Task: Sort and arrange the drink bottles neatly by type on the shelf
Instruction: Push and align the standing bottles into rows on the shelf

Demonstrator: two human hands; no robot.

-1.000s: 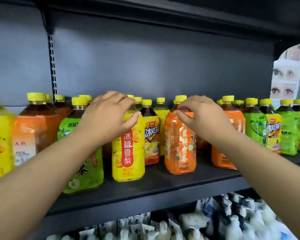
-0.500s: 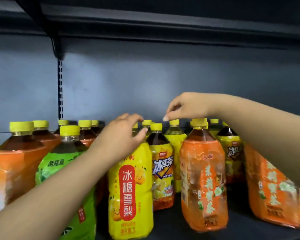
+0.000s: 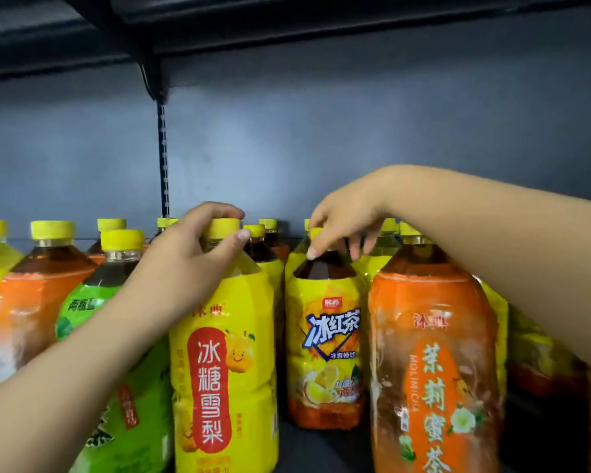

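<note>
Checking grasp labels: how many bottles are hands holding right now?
2. The left hand grips the cap of the front pear bottle. The right hand pinches the top of the iced-tea bottle, just right of it. No other held bottle shows.

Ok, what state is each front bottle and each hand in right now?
yellow pear bottle: upright, capped, gripped at the cap by left hand.
iced tea bottle: upright, capped, pinched at the neck by right hand.
orange jasmine bottle: upright, capped, not held.
green bottle: upright, capped, not held.
</note>
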